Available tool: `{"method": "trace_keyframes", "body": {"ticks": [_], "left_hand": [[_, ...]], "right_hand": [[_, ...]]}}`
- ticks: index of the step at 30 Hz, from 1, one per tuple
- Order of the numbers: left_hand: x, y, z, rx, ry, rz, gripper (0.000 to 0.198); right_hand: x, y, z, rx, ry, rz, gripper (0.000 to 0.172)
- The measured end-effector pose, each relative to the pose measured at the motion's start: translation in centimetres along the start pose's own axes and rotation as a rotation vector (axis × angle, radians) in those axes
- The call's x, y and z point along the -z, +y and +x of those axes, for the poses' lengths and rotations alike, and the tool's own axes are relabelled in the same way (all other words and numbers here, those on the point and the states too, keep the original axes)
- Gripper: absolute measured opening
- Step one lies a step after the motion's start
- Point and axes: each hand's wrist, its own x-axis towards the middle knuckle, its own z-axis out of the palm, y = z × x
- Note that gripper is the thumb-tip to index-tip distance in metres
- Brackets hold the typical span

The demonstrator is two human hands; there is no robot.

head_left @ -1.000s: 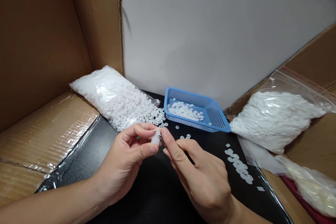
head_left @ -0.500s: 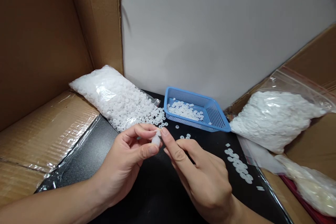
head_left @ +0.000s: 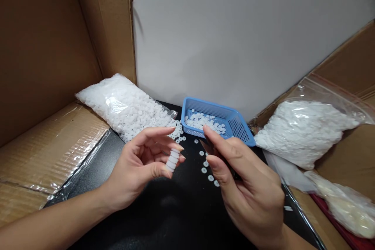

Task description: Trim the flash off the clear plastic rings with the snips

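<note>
Between the thumb and fingers of my left hand (head_left: pixel 129 175) is a short stack of white rings (head_left: pixel 172 160), tilted, its layered side showing. My right hand (head_left: pixel 252 187) is to the right, closed on a thin dark pointed tool (head_left: pixel 206 147) whose tip points up and left. Most of that tool is hidden by my fingers. Several loose white rings (head_left: pixel 204 170) lie on the black surface between my hands. Behind them is a blue basket (head_left: pixel 240 129) holding many small white rings (head_left: pixel 199 119).
A clear bag of white rings (head_left: pixel 123 105) lies at the left, with rings spilled by its mouth. At the right are a bag of white pieces (head_left: pixel 304 133) and a bag of yellowish items (head_left: pixel 345 207). Cardboard (head_left: pixel 52 140) and a white panel (head_left: pixel 228 35) stand around.
My right hand has moved away from the stack to the right, showing the dark tool. My left fingers have spread, and the stack's layers now show. The view has shifted slightly.
</note>
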Motion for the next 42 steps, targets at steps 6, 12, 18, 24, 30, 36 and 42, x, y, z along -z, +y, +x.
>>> {"method": "trace_keyframes", "body": {"ticks": [6,12,18,24,30,36,42], "left_hand": [[0.1,0.0,-0.1,-0.07,-0.066,0.111,0.059],[0.0,0.4,-0.6,-0.144,-0.066,0.337,0.064],[0.3,-0.2,-1.0,-0.344,-0.123,0.602,0.072],[0.0,-0.3,-1.1,-0.371,-0.099,0.651,0.073],[-0.2,-0.4,-1.5,-0.324,-0.063,0.55,0.077],[-0.1,-0.7,-1.4,-0.313,-0.072,0.58,0.083],[-0.1,-0.9,-1.4,-0.286,-0.064,0.584,0.082]], "right_hand": [[-0.1,0.0,-0.1,-0.305,-0.042,0.281,0.032],[-1.6,-0.6,0.1,-0.74,-0.165,0.855,0.031],[-3.2,-0.3,-0.7,-1.05,-0.27,1.278,0.041],[-3.4,-0.1,-0.7,-1.126,-0.325,1.424,0.039],[-3.4,-0.1,-0.7,-1.118,-0.39,1.464,0.036],[-3.5,-0.4,-0.7,-1.088,-0.298,1.475,0.042],[-3.5,-0.4,-0.7,-1.13,-0.31,1.481,0.038]]}}
